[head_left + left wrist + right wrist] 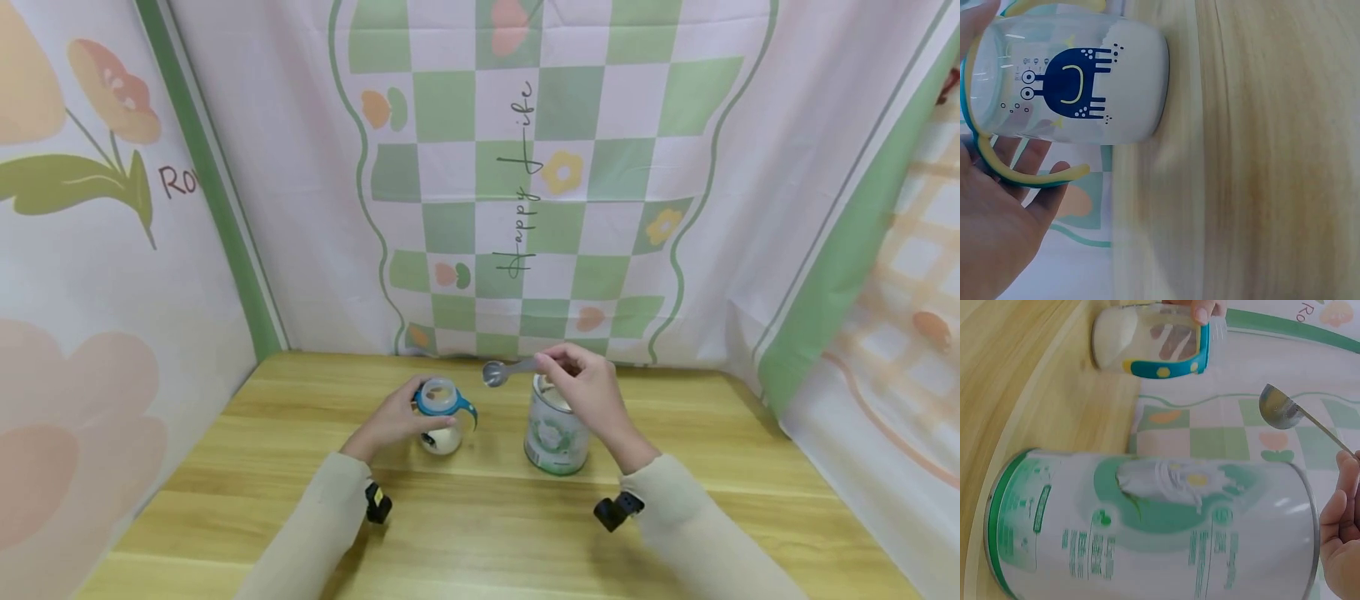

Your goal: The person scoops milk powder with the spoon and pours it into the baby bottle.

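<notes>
On table [300, 467] | left hand [392, 423] holds cup [442, 417] | right hand [588, 392] pinches spoon [504, 372]

A clear, blue-handled cup [441, 414] holding white powder stands upright beside an open tin [556, 431], metal spoon [498, 372] above.

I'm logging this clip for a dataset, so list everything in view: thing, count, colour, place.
Baby cup: one, clear with teal-and-yellow handles and a blue print, white contents at the bottom, upright on the table, left of the tin.
Tin: one, white and green, open-topped, upright on the table, right of the cup.
Spoon: one, silver metal, held in the air between the cup and the tin, above both.
Table: one, light wood.
Backdrop cloth: pink and white with green checks and flowers, behind and at both sides.
Left hand: grips the cup.
Right hand: pinches the spoon's handle above the tin.
Sleeves: two, beige.
</notes>
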`<state>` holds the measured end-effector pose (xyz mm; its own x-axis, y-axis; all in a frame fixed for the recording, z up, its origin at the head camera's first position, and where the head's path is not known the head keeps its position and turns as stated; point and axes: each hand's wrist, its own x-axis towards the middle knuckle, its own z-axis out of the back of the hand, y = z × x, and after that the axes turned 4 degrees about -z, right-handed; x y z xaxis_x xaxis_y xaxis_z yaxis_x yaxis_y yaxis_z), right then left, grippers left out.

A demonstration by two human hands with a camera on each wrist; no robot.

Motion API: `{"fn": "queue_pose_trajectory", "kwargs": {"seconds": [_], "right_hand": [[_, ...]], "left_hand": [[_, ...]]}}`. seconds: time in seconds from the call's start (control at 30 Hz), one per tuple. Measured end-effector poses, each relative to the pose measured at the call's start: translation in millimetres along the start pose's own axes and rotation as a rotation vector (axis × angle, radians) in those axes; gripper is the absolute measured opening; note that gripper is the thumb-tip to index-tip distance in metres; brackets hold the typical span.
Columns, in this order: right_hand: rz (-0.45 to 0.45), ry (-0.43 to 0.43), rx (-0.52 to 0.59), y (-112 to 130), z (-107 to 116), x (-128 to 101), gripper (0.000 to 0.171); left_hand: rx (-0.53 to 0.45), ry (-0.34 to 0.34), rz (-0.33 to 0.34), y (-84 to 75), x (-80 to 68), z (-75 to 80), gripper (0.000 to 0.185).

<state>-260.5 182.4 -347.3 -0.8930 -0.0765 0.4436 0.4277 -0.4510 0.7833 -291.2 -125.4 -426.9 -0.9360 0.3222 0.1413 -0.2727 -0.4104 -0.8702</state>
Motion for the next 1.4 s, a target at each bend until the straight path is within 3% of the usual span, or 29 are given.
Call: {"fn": "queue_pose_trajectory", "kwargs": {"seconds": [0.23, 0.53, 0.67, 0.97, 1.4], "right_hand": [[0.046, -0.016, -0.008, 33, 16, -12, 0.018], [0.050, -0.062, -0.037, 31, 29, -15, 0.018], [0.079, -0.092, -0.063, 27, 35, -14, 0.016], [0.042, -0.122, -0.084, -19, 47, -4, 0.022], [0.059, -0.127, -0.087, -29, 62, -7, 0.021]], "left_hand": [[-0.003, -0.012, -0.053, -1.1, 3.1, 0.2, 0.084], [0.076, -0.033, -0.138, -14.3, 6.2, 1.5, 0.078], [0.102, -0.036, -0.194, -21.4, 9.1, 1.7, 0.077], [0.150, -0.021, -0.289, -35.6, 14.0, -0.7, 0.072], [0.169, 0.020, -0.370, -58.0, 15.8, -13.9, 0.071]]}}
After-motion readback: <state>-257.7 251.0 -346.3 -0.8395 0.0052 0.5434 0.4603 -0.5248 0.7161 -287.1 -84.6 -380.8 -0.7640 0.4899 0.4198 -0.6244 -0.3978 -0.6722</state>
